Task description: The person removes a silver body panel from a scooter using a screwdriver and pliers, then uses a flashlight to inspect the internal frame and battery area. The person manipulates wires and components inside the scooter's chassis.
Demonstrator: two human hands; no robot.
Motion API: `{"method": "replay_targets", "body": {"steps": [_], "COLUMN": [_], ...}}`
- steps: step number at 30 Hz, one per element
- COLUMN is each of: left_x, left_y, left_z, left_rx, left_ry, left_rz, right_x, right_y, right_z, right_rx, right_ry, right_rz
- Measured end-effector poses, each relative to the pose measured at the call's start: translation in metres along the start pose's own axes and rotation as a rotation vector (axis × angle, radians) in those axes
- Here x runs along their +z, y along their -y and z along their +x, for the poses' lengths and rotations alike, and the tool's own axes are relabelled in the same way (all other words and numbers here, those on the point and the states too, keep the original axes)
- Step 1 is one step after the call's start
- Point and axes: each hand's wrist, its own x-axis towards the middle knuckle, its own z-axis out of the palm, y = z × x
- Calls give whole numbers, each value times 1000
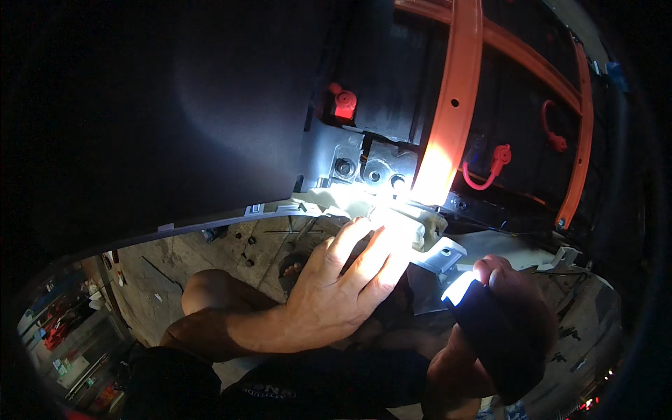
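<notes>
My left hand (pixel 346 283) reaches up from below to a brightly lit pale metal edge. Its fingers are bent together at a whitish part (pixel 406 229), where glare washes out the fingertips and whatever is between them. Just above them a dark metal bracket (pixel 388 164) carries bolts. On the right, my right hand (pixel 458 350) is wrapped round a black hand-held light (pixel 500 336). The light's glowing end (pixel 460 288) faces up toward the metal edge. Between the hands sits a silver bracket (pixel 442 253) with a hole in it.
An orange metal frame (pixel 458 84) crosses black blocks fitted with red terminal caps (pixel 345 103) and a red cable (pixel 479 183). A large dark panel (pixel 238 105) fills the upper left. Small dark parts (pixel 250 241) lie on the floor below, by a foot (pixel 292 269).
</notes>
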Motion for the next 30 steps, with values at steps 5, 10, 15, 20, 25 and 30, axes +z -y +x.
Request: {"method": "replay_targets", "body": {"steps": [5, 10, 15, 20, 25, 30], "left_x": [3, 2, -5, 1, 5, 3], "left_y": [-1, -2, -4, -3, -3, -4], "left_z": [-1, 0, 0, 1, 1, 1], "left_rx": [17, 6, -28, -32, -48, -36], "left_ry": [-15, -45, -27, -54, -106, -61], "left_rz": [81, 46, 29, 27, 10, 19], "right_x": [0, 4, 8, 5, 3, 4], "right_y": [5, 5, -1, 6, 11, 8], "right_z": [-4, -4, 2, -3, -9, -11], "right_rx": [-2, -1, -5, 8, 15, 13], "right_ry": [25, 42, 60, 94, 106, 100], "right_rz": [-5, -6, 0, -12, -16, -11]}}
